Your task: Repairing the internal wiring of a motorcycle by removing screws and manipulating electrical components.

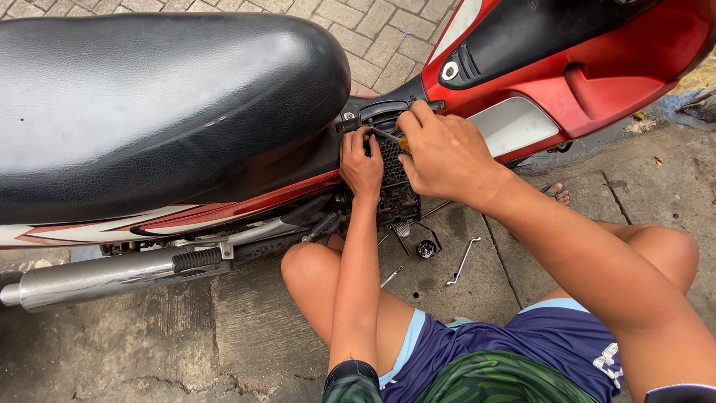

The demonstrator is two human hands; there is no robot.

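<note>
Fingers of the right hand [447, 153] are pinched together on a small screwdriver [389, 137], yellowish handle just showing under the knuckles, thin shaft angled left and down toward the top edge of the black perforated cover [395, 179] on the side of the motorbike. Left hand [361, 166] is curled w/ fingertips pressed on the cover's left edge, thumb side up, closed against it rather than gripping anything loose; can't tell if a screw sits under those fingers. Tip of the driver is hidden between the two hands, so seat in the screw head can't be checked from here. To do this bit well, I'd judge: keep the shaft square to the screw, push in before turning, and let the left hand brace the cover so it doesn't drop or twist when the fastener lets go. Wrist looks bent, so short turns w/ re-grip are prob. safer than one long twist that cams out. Cover sits just below the front end of the black seat [149, 104], beside the red body panel [611, 82], above the footpeg area. Chrome exhaust [97, 277] runs low left. On the concrete ground [246, 336] near the knees: a bent wrench [463, 261], a small round black part [426, 249], and a thin metal tool [391, 277]. Worth keeping loose bits together there, since a screw could roll into the paving cracks.
</note>
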